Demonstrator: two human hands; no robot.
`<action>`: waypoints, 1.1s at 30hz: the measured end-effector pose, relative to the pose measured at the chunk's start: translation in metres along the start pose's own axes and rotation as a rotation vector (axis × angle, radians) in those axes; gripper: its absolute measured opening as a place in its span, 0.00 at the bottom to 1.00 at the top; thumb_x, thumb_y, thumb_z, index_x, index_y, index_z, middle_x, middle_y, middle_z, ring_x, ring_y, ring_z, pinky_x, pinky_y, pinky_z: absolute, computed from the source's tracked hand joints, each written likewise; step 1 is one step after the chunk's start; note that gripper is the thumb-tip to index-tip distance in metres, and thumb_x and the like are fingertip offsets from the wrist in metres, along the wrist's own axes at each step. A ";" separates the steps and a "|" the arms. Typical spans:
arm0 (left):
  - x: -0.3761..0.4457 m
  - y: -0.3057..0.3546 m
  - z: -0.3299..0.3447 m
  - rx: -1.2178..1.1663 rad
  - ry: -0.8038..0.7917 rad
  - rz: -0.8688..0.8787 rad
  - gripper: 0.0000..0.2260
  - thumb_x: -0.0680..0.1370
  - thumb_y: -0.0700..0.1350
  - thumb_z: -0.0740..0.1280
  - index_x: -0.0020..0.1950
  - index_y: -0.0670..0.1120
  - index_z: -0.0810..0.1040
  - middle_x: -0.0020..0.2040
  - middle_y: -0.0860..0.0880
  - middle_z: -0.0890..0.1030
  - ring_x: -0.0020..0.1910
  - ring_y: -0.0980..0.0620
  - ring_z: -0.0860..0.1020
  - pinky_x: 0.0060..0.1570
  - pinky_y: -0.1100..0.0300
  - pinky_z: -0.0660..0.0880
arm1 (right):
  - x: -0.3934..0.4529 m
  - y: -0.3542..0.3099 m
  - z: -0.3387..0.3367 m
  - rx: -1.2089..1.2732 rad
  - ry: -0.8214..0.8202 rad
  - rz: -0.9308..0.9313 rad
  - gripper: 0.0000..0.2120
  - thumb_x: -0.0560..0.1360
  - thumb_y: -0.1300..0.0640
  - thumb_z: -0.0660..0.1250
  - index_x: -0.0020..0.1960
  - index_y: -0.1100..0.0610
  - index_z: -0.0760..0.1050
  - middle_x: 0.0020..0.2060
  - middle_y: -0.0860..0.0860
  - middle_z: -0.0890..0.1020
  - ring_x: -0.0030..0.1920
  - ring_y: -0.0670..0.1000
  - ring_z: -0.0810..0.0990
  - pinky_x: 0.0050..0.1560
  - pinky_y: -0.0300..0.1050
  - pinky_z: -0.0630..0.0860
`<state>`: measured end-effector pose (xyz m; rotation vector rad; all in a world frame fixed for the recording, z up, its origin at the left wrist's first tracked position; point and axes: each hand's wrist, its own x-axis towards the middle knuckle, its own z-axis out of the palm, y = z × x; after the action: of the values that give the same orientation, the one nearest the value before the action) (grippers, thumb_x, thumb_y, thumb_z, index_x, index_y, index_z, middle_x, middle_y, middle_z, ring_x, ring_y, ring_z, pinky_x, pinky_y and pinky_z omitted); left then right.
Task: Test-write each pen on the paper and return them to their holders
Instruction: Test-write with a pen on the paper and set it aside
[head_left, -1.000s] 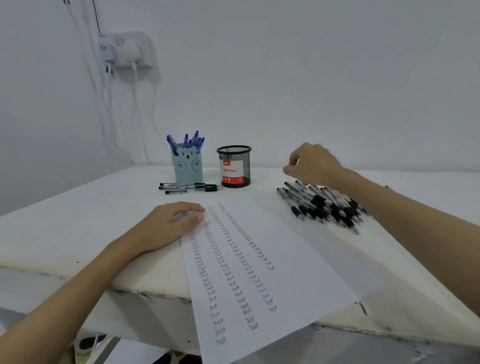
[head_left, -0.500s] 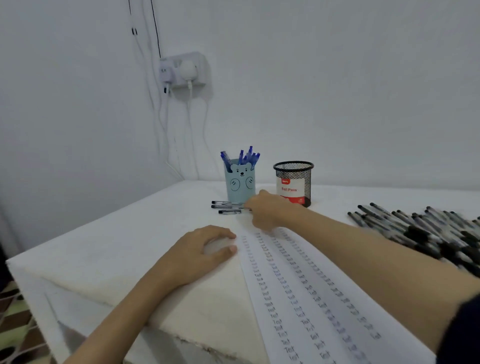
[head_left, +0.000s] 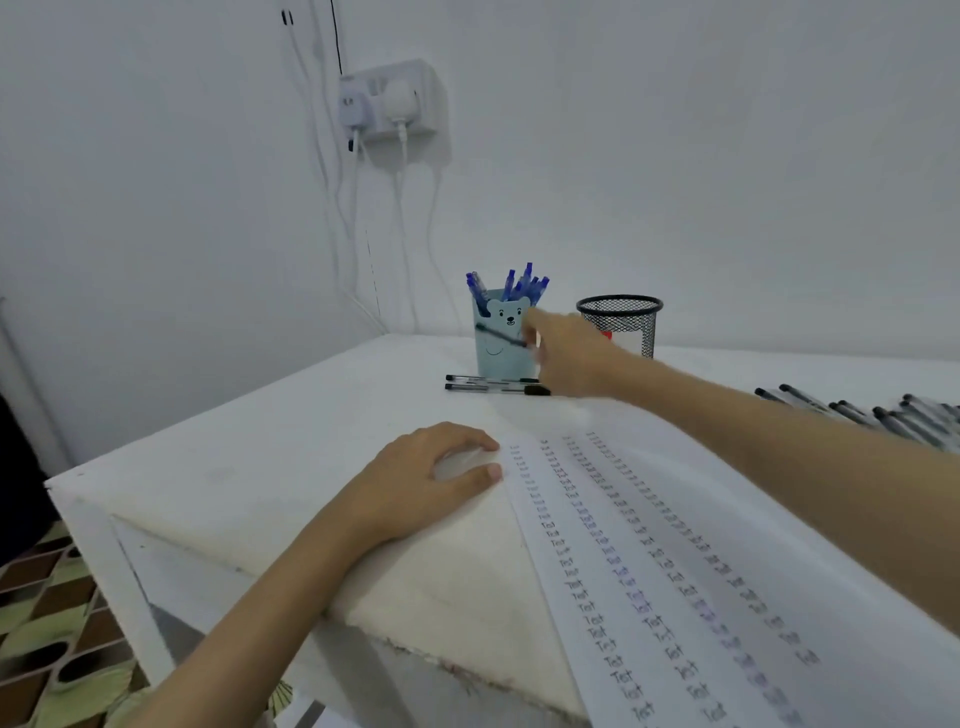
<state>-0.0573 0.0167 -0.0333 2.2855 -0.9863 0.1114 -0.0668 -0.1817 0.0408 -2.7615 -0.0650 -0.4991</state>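
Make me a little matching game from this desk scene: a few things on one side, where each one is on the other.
Things:
1. bear holder
2. mesh cup
3. left hand
4. black pen pile

Places:
A. far right of the table
B. on the paper's left edge
C. holding blue pens
D. right of the bear holder

Pairs: 1-C, 2-D, 3-B, 4-A

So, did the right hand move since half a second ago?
Yes. The right hand rose from the loose pens on the table, now holding a pen before the bear holder.
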 end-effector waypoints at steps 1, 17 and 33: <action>-0.001 0.002 0.000 0.008 -0.009 0.003 0.14 0.75 0.61 0.64 0.58 0.59 0.76 0.61 0.64 0.75 0.62 0.63 0.71 0.66 0.62 0.64 | -0.005 0.000 -0.013 0.111 0.000 0.033 0.06 0.77 0.66 0.58 0.52 0.58 0.70 0.40 0.52 0.72 0.38 0.51 0.70 0.32 0.41 0.63; -0.021 0.055 0.011 -0.063 -0.060 0.088 0.21 0.71 0.65 0.57 0.58 0.58 0.78 0.59 0.64 0.76 0.60 0.65 0.71 0.56 0.76 0.62 | -0.124 -0.006 -0.069 1.167 -0.080 0.365 0.28 0.68 0.33 0.58 0.29 0.54 0.51 0.22 0.48 0.53 0.27 0.50 0.48 0.30 0.44 0.46; -0.040 0.083 0.020 0.344 -0.124 -0.006 0.21 0.76 0.66 0.55 0.66 0.60 0.69 0.67 0.57 0.71 0.65 0.55 0.69 0.65 0.55 0.63 | -0.185 0.020 -0.058 0.879 -0.080 0.456 0.21 0.79 0.47 0.61 0.41 0.63 0.80 0.35 0.58 0.83 0.31 0.53 0.81 0.38 0.41 0.76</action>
<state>-0.1459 -0.0128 -0.0185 2.6345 -1.0926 0.1484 -0.2572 -0.2171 0.0218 -1.8472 0.2595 -0.1648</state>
